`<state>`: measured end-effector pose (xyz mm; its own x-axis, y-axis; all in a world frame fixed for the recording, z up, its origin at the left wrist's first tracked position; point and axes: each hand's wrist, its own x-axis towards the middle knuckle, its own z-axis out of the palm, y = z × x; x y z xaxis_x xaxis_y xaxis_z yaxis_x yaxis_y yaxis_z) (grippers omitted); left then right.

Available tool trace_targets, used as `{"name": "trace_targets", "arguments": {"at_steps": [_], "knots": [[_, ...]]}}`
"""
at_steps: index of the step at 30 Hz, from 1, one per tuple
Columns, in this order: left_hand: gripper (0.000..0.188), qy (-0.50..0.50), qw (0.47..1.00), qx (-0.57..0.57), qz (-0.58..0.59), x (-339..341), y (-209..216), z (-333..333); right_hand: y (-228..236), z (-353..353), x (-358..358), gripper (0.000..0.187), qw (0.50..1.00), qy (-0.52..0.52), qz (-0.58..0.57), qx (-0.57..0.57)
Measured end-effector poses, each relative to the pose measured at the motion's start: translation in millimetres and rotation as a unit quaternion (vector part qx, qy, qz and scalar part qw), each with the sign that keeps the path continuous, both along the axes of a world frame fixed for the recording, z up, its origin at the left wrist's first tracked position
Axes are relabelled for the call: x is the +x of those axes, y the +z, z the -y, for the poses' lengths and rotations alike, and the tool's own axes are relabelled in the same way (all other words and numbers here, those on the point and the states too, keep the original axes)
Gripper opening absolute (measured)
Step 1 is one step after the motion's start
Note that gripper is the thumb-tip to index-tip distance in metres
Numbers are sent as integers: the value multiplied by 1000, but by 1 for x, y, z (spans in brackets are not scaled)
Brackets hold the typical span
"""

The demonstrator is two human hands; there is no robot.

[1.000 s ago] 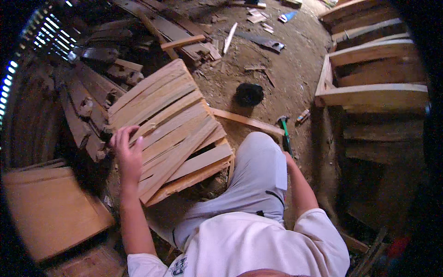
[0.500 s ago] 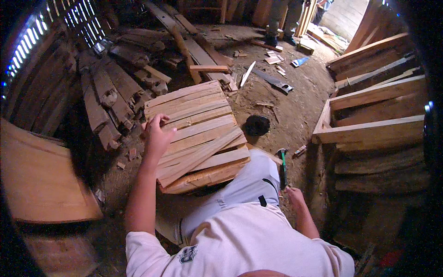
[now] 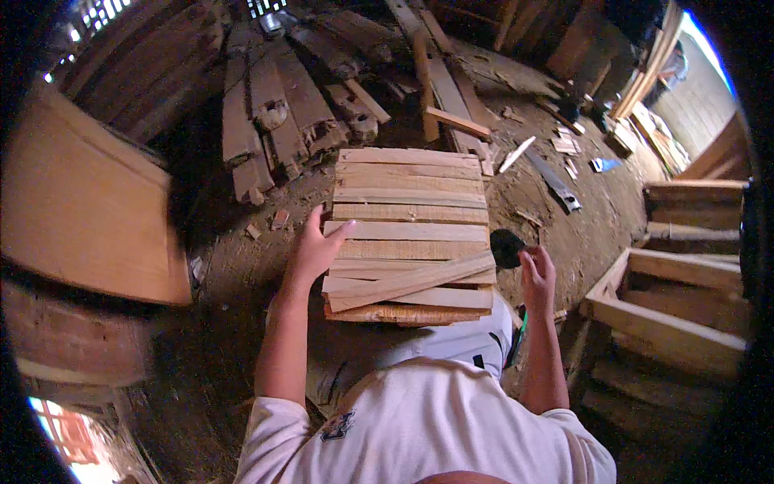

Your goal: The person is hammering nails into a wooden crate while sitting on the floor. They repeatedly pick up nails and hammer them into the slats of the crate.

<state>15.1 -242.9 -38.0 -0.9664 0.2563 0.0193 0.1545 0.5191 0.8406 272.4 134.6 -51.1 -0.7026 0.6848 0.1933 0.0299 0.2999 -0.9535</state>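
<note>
Left hand [image 3: 316,252] has thumb and fingers spread at the left edge of a slatted wooden crate [image 3: 407,231] over the person's lap. Right hand [image 3: 538,282]'s off its right side, fingertips bunched (can't tell if they're pinching anything).

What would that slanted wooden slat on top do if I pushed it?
The slanted slat would probably slide, not roll, if it's loose, because it's flat. It looks stiff, being straight-edged wood. It's likely light, since it's thin and narrow.

dirt flr [image 3: 592,230] & dk plank wall [image 3: 149,85] w/ bright gaps [image 3: 101,11] upper l.
</note>
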Motion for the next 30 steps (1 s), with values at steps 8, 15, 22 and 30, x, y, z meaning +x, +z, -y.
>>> {"name": "trace_targets", "arguments": {"at_steps": [8, 15, 22, 30], "knots": [[70, -18, 999, 2, 40, 10, 29, -13, 55, 38, -104, 43, 989, 68, 120, 57], [78, -12, 998, 41, 55, 14, 29, -23, 44, 45, -107, 45, 991, 40, 114, 61], [49, -3, 996, 36, -80, 9, 12, -22, 67, 49, -107, 41, 984, 42, 131, 111], [50, 21, 990, -65, -121, 17, 34, -28, 62, 47, -108, 43, 966, 7, 174, 190]]}}
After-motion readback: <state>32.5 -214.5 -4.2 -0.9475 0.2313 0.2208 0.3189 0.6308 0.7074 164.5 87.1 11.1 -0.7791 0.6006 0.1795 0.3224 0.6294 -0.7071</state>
